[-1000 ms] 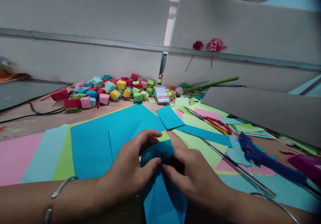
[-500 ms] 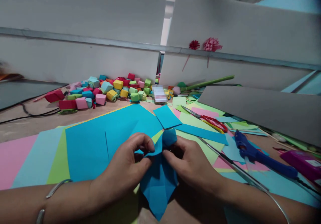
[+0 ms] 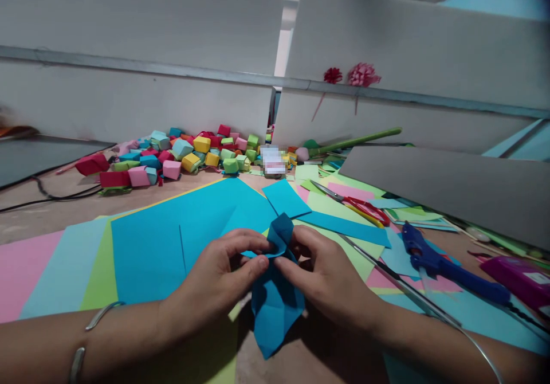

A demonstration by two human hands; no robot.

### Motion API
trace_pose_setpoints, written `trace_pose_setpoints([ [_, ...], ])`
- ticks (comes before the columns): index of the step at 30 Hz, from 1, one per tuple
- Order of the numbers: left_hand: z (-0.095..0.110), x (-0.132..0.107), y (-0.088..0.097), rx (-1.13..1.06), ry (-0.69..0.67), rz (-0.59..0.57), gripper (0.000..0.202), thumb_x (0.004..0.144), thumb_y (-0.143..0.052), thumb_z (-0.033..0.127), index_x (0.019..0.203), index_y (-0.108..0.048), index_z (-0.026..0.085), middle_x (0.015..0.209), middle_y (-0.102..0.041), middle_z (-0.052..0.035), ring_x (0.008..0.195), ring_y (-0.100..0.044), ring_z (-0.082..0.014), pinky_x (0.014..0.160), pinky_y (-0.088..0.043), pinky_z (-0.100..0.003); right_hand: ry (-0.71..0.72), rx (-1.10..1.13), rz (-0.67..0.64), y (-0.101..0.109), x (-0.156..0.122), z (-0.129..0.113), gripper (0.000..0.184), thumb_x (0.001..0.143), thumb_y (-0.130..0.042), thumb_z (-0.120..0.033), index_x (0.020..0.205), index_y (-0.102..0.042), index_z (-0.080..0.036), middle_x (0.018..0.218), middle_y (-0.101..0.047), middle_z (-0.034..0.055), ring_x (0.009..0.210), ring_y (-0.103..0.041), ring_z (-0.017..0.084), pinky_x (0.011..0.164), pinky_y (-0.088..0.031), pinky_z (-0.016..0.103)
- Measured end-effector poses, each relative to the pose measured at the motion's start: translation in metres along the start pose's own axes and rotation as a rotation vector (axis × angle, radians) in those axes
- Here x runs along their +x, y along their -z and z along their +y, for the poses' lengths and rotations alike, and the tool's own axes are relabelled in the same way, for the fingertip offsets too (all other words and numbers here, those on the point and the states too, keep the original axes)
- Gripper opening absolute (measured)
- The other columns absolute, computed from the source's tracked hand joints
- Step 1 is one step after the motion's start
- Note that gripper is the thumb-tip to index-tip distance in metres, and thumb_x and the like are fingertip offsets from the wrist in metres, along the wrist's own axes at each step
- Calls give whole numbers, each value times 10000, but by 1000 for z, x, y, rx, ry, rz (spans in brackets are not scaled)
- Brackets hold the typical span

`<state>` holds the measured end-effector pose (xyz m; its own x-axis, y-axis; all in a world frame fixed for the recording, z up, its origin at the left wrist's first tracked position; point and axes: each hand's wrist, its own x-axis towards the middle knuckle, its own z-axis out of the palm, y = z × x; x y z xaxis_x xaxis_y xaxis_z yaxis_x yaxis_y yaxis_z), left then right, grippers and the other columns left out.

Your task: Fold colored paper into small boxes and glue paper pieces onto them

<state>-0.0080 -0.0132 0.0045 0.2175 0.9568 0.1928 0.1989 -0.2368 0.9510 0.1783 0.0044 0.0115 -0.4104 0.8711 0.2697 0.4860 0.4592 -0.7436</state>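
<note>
A creased piece of blue paper (image 3: pixel 277 309), partly folded up, is held between my two hands above the table. My left hand (image 3: pixel 230 266) pinches its upper left side between thumb and fingers. From the right, my right hand (image 3: pixel 320 266) grips the same paper, thumb in front and fingers behind it. The top end curls upward between the hands, and a pointed flap hangs below them. My fingers hide part of the folds. Behind the hands lie a large blue sheet (image 3: pixel 146 252) and a small blue paper square (image 3: pixel 286 198).
Several folded paper boxes (image 3: pixel 172 169) are heaped at the back left. To the right lie red-handled scissors (image 3: pixel 365 209), a blue glue gun (image 3: pixel 455 272), a metal strip-like tool (image 3: pixel 399 281) and a purple object (image 3: pixel 518 281). White panels (image 3: pixel 129 103) stand behind the table.
The blue paper has been folded narrower, its top end turning upright and its lower point rising. My left hand has moved slightly right, closer to my right hand.
</note>
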Motion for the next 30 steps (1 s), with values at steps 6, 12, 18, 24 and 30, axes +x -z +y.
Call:
trace_pose_setpoints([
  [6, -2, 0, -4, -289, 152, 8, 169, 790, -694, 319, 905, -644, 206, 882, -645, -21, 796, -609, -163, 671, -492, -258, 28, 23, -5, 3, -1, -2, 77, 853, -591, -210, 781, -614, -201, 756, -560, -19, 676, -495, 118, 588, -381, 255],
  [12, -3, 3, -7, -603, 358, -56, 257, 698, -792, 321, 845, -658, 160, 732, -653, -3, 644, -604, -116, 629, -474, -233, 64, 53, 110, 6, -3, -4, 122, 856, -596, -263, 804, -685, -198, 804, -620, 24, 730, -556, 152, 621, -422, 281],
  [18, -11, 1, -8, -632, 378, -107, 275, 678, -829, 317, 810, -650, 155, 692, -670, -14, 613, -614, -123, 587, -452, -227, 143, 8, 50, 9, -3, -7, 139, 754, -629, -91, 805, -712, -189, 736, -637, 8, 673, -568, 137, 585, -420, 260],
  [24, -11, -3, -8, -791, 432, -217, 231, 734, -793, 299, 813, -620, 167, 710, -645, 3, 630, -614, -104, 617, -462, -222, 230, -41, 60, 12, -6, -12, 142, 763, -596, -108, 743, -698, -205, 700, -635, 19, 646, -566, 149, 564, -428, 260],
  [30, -3, -6, -12, -918, 474, -253, 213, 735, -782, 233, 838, -597, 211, 693, -642, 11, 630, -627, -128, 632, -483, -261, 257, -88, 100, 9, -8, -14, 154, 767, -584, -102, 739, -689, -211, 703, -608, 22, 652, -552, 150, 567, -423, 257],
])
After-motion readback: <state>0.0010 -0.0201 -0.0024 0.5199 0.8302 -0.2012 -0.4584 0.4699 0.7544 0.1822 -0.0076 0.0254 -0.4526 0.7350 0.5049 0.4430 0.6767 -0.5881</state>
